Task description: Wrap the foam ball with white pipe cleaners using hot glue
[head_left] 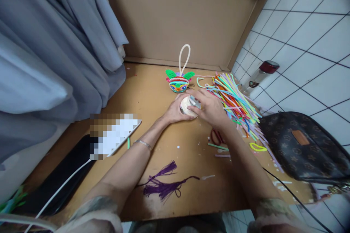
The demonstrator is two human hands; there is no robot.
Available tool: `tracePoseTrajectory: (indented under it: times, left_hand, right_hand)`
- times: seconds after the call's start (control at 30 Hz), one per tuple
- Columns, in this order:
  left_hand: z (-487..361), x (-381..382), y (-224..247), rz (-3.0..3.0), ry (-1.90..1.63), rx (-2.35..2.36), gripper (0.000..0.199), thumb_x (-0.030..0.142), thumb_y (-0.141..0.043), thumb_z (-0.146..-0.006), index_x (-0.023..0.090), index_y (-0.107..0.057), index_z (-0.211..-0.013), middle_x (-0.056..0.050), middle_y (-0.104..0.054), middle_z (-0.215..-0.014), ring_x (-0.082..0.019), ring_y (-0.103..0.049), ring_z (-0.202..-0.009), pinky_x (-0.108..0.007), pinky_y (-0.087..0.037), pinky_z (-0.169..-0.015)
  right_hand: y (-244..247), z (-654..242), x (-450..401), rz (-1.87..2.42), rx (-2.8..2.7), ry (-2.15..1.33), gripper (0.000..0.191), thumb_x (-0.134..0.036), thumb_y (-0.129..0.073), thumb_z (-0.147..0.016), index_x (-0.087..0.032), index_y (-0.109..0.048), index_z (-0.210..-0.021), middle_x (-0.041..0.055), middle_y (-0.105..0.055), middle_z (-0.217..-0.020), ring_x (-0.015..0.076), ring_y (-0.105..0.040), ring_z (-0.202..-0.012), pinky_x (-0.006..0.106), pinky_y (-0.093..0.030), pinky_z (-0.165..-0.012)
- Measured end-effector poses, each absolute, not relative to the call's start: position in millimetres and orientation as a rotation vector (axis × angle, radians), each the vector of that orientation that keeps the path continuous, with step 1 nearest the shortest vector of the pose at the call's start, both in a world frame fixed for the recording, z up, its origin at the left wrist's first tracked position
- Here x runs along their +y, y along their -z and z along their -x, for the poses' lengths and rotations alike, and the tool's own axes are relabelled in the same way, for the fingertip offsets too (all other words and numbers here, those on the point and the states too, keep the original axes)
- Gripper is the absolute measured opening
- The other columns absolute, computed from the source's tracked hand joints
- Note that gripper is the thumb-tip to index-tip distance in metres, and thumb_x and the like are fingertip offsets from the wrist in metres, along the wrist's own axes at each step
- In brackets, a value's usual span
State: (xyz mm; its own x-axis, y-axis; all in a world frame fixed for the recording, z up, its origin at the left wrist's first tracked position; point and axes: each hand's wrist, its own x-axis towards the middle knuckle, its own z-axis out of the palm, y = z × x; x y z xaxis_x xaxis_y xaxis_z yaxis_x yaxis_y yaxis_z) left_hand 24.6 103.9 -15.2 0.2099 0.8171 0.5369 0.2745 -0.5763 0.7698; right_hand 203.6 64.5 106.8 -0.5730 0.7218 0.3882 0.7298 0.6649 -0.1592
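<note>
A small white, ribbed, round piece (pixel 186 106) with a paler grey part at its right side sits between my hands above the wooden table. My left hand (pixel 175 110) is closed around its left side. The fingers of my right hand (pixel 209 106) press on it from the right, thumb across its front. What the piece is made of is too small to tell. Just beyond my hands stands a colourful animal-head ornament (pixel 178 84) with green ears and a white loop on top.
Many pipe cleaners (pixel 237 98) lie right of my hands, beside a brown patterned bag (pixel 306 145). Red-handled scissors (pixel 216 136) are partly under my right forearm. Purple tassels (pixel 164 187) lie in front. Left are a white device (pixel 120 136) with a cable and grey cloth (pixel 54 43).
</note>
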Motion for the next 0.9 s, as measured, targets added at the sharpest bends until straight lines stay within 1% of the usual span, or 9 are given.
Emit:
tracePoseTrajectory:
  times: [0.07, 0.13, 0.2, 0.3, 0.4, 0.5, 0.57, 0.7, 0.9]
  left_hand:
    - [-24.8, 103.9, 14.9, -1.987, -1.365, 1.013, 0.092, 0.035, -0.093, -0.052, 0.022, -0.053, -0.134, -0.012, -0.058, -0.136, -0.034, -0.056, -0.130, -0.053, -0.044, -0.116]
    - [-24.5, 103.9, 14.9, -1.988, -1.363, 1.014, 0.091, 0.035, -0.093, -0.051, 0.021, -0.054, -0.133, -0.012, -0.058, -0.134, -0.034, -0.057, -0.128, -0.052, -0.044, -0.115]
    - [-24.1, 104.1, 15.2, -1.985, -1.356, 1.013, 0.090, 0.036, -0.093, -0.052, 0.021, -0.055, -0.132, -0.012, -0.058, -0.133, -0.033, -0.057, -0.127, -0.052, -0.045, -0.114]
    - [-24.2, 104.5, 15.6, -1.999, -1.361, 1.006, 0.089, 0.037, -0.092, -0.053, 0.020, -0.054, -0.132, -0.012, -0.057, -0.134, -0.033, -0.058, -0.126, -0.051, -0.046, -0.113]
    - [-24.7, 104.0, 14.9, -2.027, -1.367, 1.012, 0.088, 0.039, -0.091, -0.055, 0.020, -0.053, -0.133, -0.012, -0.058, -0.135, -0.033, -0.058, -0.127, -0.050, -0.047, -0.112]
    - [-24.7, 102.4, 13.5, -2.029, -1.353, 1.041, 0.087, 0.038, -0.090, -0.056, 0.020, -0.053, -0.132, -0.011, -0.058, -0.133, -0.033, -0.059, -0.125, -0.049, -0.048, -0.110]
    - [-24.6, 101.6, 13.0, -2.017, -1.352, 1.054, 0.088, 0.036, -0.091, -0.055, 0.020, -0.054, -0.132, -0.011, -0.058, -0.132, -0.032, -0.060, -0.124, -0.049, -0.049, -0.110]
    - [-24.1, 102.4, 13.8, -1.992, -1.349, 1.035, 0.088, 0.034, -0.092, -0.053, 0.020, -0.054, -0.132, -0.012, -0.058, -0.132, -0.032, -0.059, -0.125, -0.050, -0.047, -0.112]
    - [-23.3, 104.2, 16.1, -1.992, -1.356, 1.041, 0.091, 0.034, -0.093, -0.052, 0.021, -0.054, -0.133, -0.012, -0.058, -0.134, -0.032, -0.058, -0.126, -0.051, -0.046, -0.113]
  right_hand:
    - [-102.8, -199.8, 65.5, 1.095, -2.409, 0.008, 0.031, -0.028, -0.054, -0.095, -0.019, -0.071, -0.119, 0.0115, -0.071, -0.109, 0.0235, -0.064, -0.100, 0.032, -0.047, -0.086]
    - [-99.8, -202.4, 69.6, 1.110, -2.329, -0.043, 0.030, -0.028, -0.047, -0.097, -0.017, -0.074, -0.103, 0.0105, -0.071, -0.098, 0.0216, -0.064, -0.093, 0.031, -0.048, -0.084]
    - [-97.8, -207.7, 73.9, 1.097, -2.262, -0.118, 0.030, -0.030, -0.047, -0.097, -0.018, -0.074, -0.094, 0.0079, -0.070, -0.089, 0.0195, -0.063, -0.084, 0.031, -0.048, -0.081]
    - [-94.1, -211.7, 76.5, 0.960, -2.205, -0.159, 0.026, -0.029, -0.053, -0.091, -0.018, -0.072, -0.105, 0.0064, -0.070, -0.089, 0.0186, -0.061, -0.079, 0.031, -0.049, -0.077]
    - [-89.0, -207.5, 74.6, 0.843, -2.266, -0.080, 0.039, -0.027, -0.061, -0.086, -0.019, -0.068, -0.124, 0.0085, -0.070, -0.101, 0.0209, -0.062, -0.085, 0.032, -0.048, -0.077]
    - [-85.2, -203.3, 74.1, 0.827, -2.322, -0.028, 0.024, -0.028, -0.058, -0.091, -0.020, -0.075, -0.105, 0.0095, -0.071, -0.097, 0.0220, -0.063, -0.086, 0.032, -0.048, -0.076]
    - [-84.7, -204.6, 76.4, 0.863, -2.268, -0.038, 0.025, -0.028, -0.053, -0.095, -0.019, -0.077, -0.093, 0.0095, -0.072, -0.090, 0.0213, -0.065, -0.083, 0.032, -0.048, -0.076]
    - [-87.3, -213.1, 82.5, 1.042, -2.120, -0.127, 0.023, -0.026, -0.056, -0.092, -0.019, -0.078, -0.088, 0.0080, -0.076, -0.085, 0.0202, -0.067, -0.077, 0.031, -0.049, -0.075]
    - [-92.6, -215.7, 82.7, 1.289, -2.040, -0.407, 0.017, -0.024, -0.064, -0.080, -0.017, -0.080, -0.078, 0.0051, -0.075, -0.070, 0.0172, -0.064, -0.063, 0.027, -0.044, -0.063]
